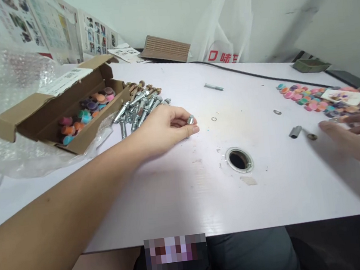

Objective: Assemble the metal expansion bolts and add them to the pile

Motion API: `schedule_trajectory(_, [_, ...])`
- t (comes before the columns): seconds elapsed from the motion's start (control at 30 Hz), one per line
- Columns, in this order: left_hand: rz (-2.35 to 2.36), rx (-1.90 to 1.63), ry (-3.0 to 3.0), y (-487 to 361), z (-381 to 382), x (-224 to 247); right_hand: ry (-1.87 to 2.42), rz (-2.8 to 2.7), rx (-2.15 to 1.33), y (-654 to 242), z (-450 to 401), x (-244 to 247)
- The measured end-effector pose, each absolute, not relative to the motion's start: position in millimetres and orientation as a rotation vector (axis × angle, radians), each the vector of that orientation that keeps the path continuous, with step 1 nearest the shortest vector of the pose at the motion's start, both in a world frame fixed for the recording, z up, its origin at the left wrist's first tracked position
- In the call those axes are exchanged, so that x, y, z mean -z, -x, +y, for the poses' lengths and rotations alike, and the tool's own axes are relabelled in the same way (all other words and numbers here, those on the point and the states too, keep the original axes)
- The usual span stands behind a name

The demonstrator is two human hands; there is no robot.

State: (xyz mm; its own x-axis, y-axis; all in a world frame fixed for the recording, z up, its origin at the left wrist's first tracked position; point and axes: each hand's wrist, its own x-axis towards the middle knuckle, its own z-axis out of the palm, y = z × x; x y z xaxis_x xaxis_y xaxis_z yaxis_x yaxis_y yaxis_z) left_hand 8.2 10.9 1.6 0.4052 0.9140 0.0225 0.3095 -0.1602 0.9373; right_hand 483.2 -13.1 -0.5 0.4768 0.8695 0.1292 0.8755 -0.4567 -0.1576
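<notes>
My left hand (pixel 166 128) is closed, thumb and fingers pinching a metal bolt (pixel 191 120) whose hex head shows at the fingertips; its shank is hidden. Just behind that hand lies a heap of silver expansion bolts (pixel 140 109), with some brassy ones at its far end. Over at the right, my right hand (pixel 359 140) is held low beside a spread of small coloured plastic tubs (pixel 309 98). Its thumb and fingers are apart, and nothing held shows. Left of it lie a grey metal sleeve (pixel 296 132) and a nut (pixel 312 137).
An open cardboard box (pixel 45 120) with coloured tubs rests on bubble wrap (pixel 15 149) at left. A cable hole (pixel 239 160) pierces the white table. A threaded rod (pixel 213 87) and washers (pixel 213 119) lie about. A plastic bag (pixel 222 26), cable (pixel 258 76) and green tray (pixel 311 66) stand behind.
</notes>
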Motion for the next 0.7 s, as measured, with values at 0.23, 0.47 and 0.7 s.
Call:
schedule_trajectory(0.23, [1.191, -0.726, -1.739, -6.7, 7.7, -8.8, 2.699, -1.315, -0.295, -430.4, -23.6, -19.3])
schedule_trajectory(0.47, [1.158, -0.742, -1.734, -8.0, 7.3, -6.4, 2.678, -1.576, -0.303, -438.7, -21.1, -12.9])
schedule_trajectory(0.7, [1.115, -0.749, -1.747, -6.0, 10.4, -1.5, 2.597, -1.649, -0.354, -424.0, -27.4, -22.7])
